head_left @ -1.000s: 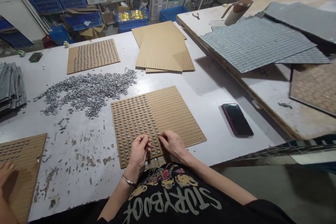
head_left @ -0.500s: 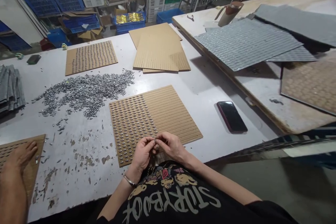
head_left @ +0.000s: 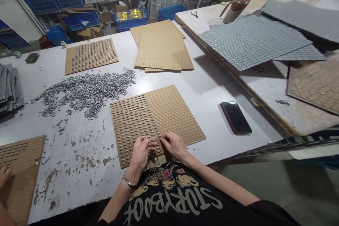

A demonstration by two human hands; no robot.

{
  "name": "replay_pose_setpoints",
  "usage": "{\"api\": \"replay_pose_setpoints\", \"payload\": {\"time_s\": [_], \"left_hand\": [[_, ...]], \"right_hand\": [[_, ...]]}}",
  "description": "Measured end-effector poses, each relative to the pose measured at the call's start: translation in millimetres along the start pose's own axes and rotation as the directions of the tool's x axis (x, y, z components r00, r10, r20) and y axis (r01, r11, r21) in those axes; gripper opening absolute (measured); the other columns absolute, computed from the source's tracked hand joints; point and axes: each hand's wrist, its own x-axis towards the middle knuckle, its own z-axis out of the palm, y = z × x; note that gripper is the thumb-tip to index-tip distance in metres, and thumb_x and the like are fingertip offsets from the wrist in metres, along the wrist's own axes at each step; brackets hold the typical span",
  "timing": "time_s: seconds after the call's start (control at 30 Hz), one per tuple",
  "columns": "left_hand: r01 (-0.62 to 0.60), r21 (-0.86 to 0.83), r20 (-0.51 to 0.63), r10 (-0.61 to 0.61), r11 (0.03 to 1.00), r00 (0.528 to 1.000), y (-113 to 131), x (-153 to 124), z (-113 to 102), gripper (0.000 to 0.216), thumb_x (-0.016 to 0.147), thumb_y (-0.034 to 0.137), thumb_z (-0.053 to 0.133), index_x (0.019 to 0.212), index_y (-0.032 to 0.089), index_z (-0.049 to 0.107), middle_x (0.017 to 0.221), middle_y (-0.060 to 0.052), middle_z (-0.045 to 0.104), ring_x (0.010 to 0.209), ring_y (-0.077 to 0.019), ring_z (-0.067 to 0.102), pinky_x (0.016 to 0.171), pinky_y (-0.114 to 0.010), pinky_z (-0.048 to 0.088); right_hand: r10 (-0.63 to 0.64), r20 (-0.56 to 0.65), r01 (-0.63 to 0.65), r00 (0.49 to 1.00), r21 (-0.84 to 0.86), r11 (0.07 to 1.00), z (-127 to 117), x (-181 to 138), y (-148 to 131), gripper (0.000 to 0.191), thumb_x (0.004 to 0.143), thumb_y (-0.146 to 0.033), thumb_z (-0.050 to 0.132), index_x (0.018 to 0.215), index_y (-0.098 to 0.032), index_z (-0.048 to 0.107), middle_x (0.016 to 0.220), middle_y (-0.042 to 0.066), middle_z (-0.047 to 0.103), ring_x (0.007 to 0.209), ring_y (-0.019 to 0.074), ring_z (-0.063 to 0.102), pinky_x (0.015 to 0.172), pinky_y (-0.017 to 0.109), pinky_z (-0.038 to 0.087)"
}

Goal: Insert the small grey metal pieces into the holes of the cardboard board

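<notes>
**Position.** The slotted board (head_left: 169, 113) lies flat at the near edge of the worktop (head_left: 212, 88). Its left half is filled with small silver pieces; its right half shows bare grooves. The loose pile of pieces (head_left: 87, 91) lies beyond the board's far left corner, apart from it.

**Hands.** Both hands meet at the board's near edge, on the line between the filled and bare halves.
- The left hand (head_left: 140, 152) is curled shut, thumb against forefinger. Whether it holds pieces is too small to tell.
- The right hand (head_left: 173, 144) rests its fingertips (head_left: 162, 139) on the board. How far they are parted cannot be told, nor whether a piece lies under them.

**Judgement.** The step in hand appears to be seating 1 piece in a groove of the nearest rows, at the boundary of the filled area. The next placement calls for fine fingertip alignment with an empty slot, and a fresh piece fed across from the left hand.

**Surroundings.**
- A phone (head_left: 235, 117) lies toward the right edge.
- Blank boards (head_left: 161, 47) are stacked at the far edge.
- Another person's hand (head_left: 4, 178) rests on a second board (head_left: 21, 155) at the near left corner.
</notes>
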Motion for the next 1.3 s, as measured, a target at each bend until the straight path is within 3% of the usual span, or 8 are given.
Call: {"api": "replay_pose_setpoints", "payload": {"time_s": [0.2,0.3,0.4,0.57,0.87,1.13,1.23,1.3], "left_hand": [[0.009,0.097,0.041,-0.013,0.995,0.999,-4.7,-0.9,-0.9,0.039,0.07,0.035,0.077,0.098,0.011,0.064,0.07,-0.001,0.06,0.054,-0.0046,0.05,0.048,-0.015,0.039],[0.048,0.059,0.087,-0.053,0.997,0.995,-4.5,-5.1,2.4,0.043,0.069,0.035,0.078,0.102,0.011,0.063,0.072,-0.001,0.06,0.056,-0.0054,0.052,0.05,-0.016,0.04],[0.066,0.051,0.146,-0.073,0.997,0.987,-5.2,-10.2,8.3,0.039,0.068,0.036,0.079,0.092,0.014,0.059,0.074,-0.001,0.062,0.055,-0.0067,0.053,0.048,-0.017,0.04],[0.089,0.115,0.202,-0.111,0.989,0.973,-13.1,-10.0,11.5,0.034,0.068,0.036,0.078,0.08,0.014,0.054,0.065,0.001,0.058,0.05,-0.005,0.05,0.044,-0.015,0.036],[0.074,0.006,0.01,-0.074,0.997,0.997,-3.5,-4.6,-0.7,0.029,0.072,0.026,0.074,0.09,0.013,0.055,0.091,-0.01,0.068,0.073,-0.0142,0.066,0.06,-0.022,0.052],[0.09,0.014,0.037,-0.091,0.996,0.995,0.2,-9.4,-1.2,0.027,0.065,0.02,0.079,0.081,0.011,0.059,0.081,-0.008,0.068,0.068,-0.0104,0.064,0.065,-0.02,0.052],[0.09,0.033,0.05,-0.091,0.995,0.995,-2.6,-10.9,-0.5,0.034,0.066,0.028,0.08,0.087,0.013,0.057,0.077,-0.006,0.067,0.064,-0.0108,0.063,0.057,-0.02,0.052],[0.079,0.07,0.074,-0.084,0.994,0.994,-5.5,-12.1,0.0,0.038,0.068,0.035,0.078,0.089,0.015,0.054,0.077,-0.005,0.066,0.058,-0.01,0.061,0.049,-0.018,0.049]], "right_hand": [[0.138,-0.008,-0.138,0.99,-0.019,0.99,-0.7,2.1,-3.9,0.01,0.081,-0.028,0.057,0.087,-0.02,0.057,0.074,0.0,0.06,0.066,0.0155,0.055,0.062,0.026,0.039],[0.034,-0.025,-0.03,0.999,0.148,0.988,-7.1,-2.1,-9.7,0.013,0.085,-0.031,0.053,0.088,-0.02,0.058,0.074,0.001,0.061,0.066,0.015,0.055,0.063,0.027,0.042],[-0.086,0.003,0.082,0.996,0.284,0.955,-15.4,-9.5,-18.4,0.018,0.087,-0.033,0.052,0.094,-0.02,0.062,0.082,0.003,0.065,0.074,0.0155,0.059,0.069,0.027,0.045],[-0.093,0.148,0.028,0.985,0.389,0.921,-24.0,-15.6,-21.7,0.018,0.089,-0.033,0.052,0.09,-0.02,0.063,0.081,0.002,0.067,0.074,0.0146,0.06,0.069,0.026,0.046],[-0.07,0.019,0.068,0.997,0.097,0.993,-9.4,-11.5,2.4,0.014,0.088,-0.024,0.048,0.077,-0.02,0.057,0.082,0.003,0.061,0.079,0.017,0.055,0.074,0.03,0.043],[0.042,0.017,-0.041,0.999,-0.091,0.995,4.2,-10.8,1.6,0.011,0.088,-0.027,0.049,0.083,-0.021,0.058,0.084,0.004,0.062,0.078,0.0175,0.057,0.068,0.028,0.041],[0.095,-0.006,-0.095,0.995,-0.048,0.994,0.4,-11.4,-2.1,0.01,0.085,-0.025,0.052,0.093,-0.02,0.056,0.077,0.002,0.061,0.069,0.0166,0.056,0.064,0.027,0.04],[0.035,-0.002,-0.035,0.999,0.059,0.998,-5.9,-14.5,-8.3,0.011,0.086,-0.027,0.052,0.093,-0.02,0.057,0.076,0.001,0.061,0.069,0.0159,0.056,0.065,0.027,0.042]]}}
